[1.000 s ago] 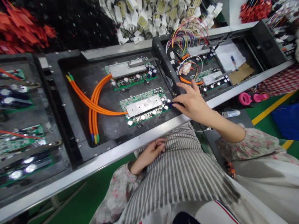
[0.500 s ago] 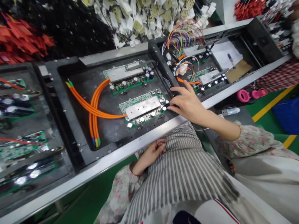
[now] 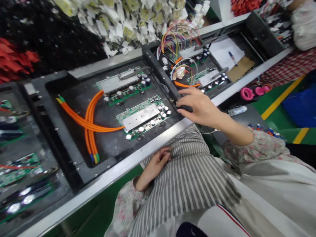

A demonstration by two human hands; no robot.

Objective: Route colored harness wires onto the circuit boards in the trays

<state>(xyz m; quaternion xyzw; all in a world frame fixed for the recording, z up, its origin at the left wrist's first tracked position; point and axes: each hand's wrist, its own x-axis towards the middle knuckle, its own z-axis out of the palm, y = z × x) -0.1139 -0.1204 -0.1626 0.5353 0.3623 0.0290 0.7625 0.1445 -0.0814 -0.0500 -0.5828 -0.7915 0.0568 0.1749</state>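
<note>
Resting on the right edge of the black tray [image 3: 74,164], the right hand [image 3: 199,107] lies flat, fingers slightly apart and clamped on nothing, just right of the near circuit board [image 3: 143,117]. Orange cables [image 3: 91,121] run left from that board. The left hand [image 3: 158,161] sits loosely curled on the striped apron [image 3: 192,184].

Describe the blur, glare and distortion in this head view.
Head view: left-edge boards smear with motion blur and glare spots; the conveyor rail bows from wide-angle distortion; the near circuit board and right hand stay fairly sharp.
</note>
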